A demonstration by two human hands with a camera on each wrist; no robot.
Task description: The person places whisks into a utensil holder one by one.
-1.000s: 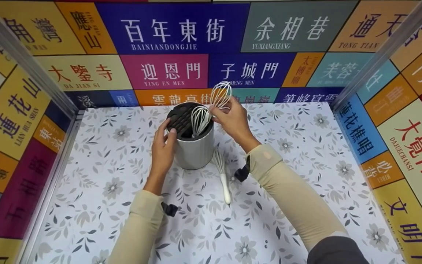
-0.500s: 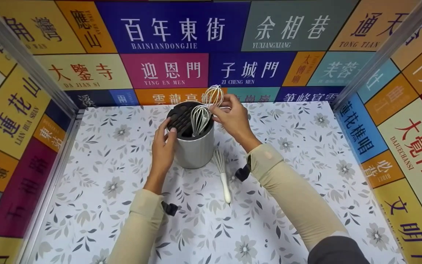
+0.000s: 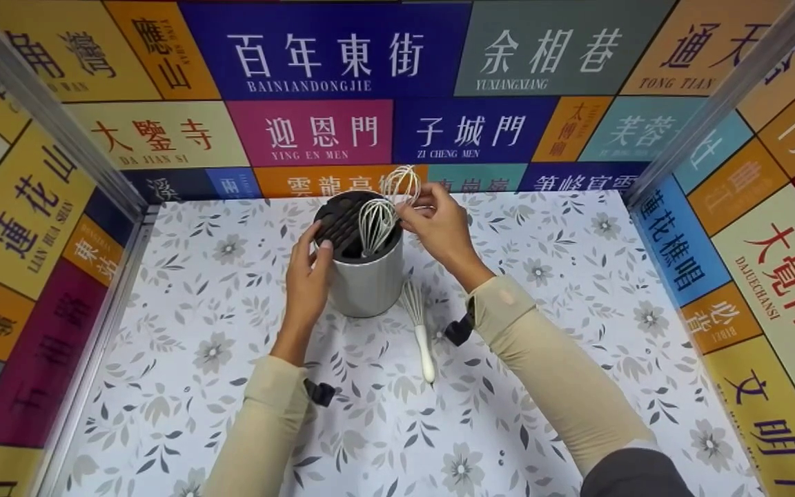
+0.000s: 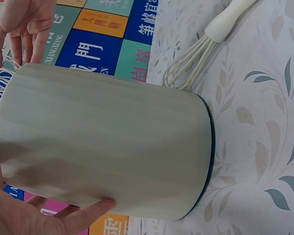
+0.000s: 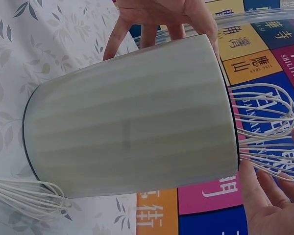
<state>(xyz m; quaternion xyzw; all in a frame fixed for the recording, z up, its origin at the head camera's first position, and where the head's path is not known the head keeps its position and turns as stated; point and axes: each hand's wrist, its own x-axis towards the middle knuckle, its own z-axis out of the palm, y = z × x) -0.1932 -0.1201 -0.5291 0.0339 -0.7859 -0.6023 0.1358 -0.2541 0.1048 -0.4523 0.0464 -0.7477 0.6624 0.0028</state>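
Note:
A grey utensil holder (image 3: 366, 286) with a black slotted insert (image 3: 342, 217) stands upright on the table. My left hand (image 3: 308, 276) grips its left side, fingers at the rim, fingertips along the wall (image 4: 83, 215). One white whisk (image 3: 377, 224) rests handle-down in the holder, its wire loops above the insert. Behind it, at the rim, is another whisk (image 3: 406, 181); my right hand (image 3: 442, 224) pinches its wires between thumb and fingers. Both whisk handles are hidden inside the holder. A third whisk (image 3: 419, 338) lies on the table, its wires close to the holder's base.
A floral cloth (image 3: 218, 414) covers the table. Panels with large lettering (image 3: 321, 134) enclose the back and both sides, with clear posts (image 3: 701, 103) at the corners. A small black device (image 3: 319, 393) is strapped at each wrist.
The whisk in my right hand has come down and slightly left, sinking lower into the holder. My left hand and the whisk on the table have stayed put.

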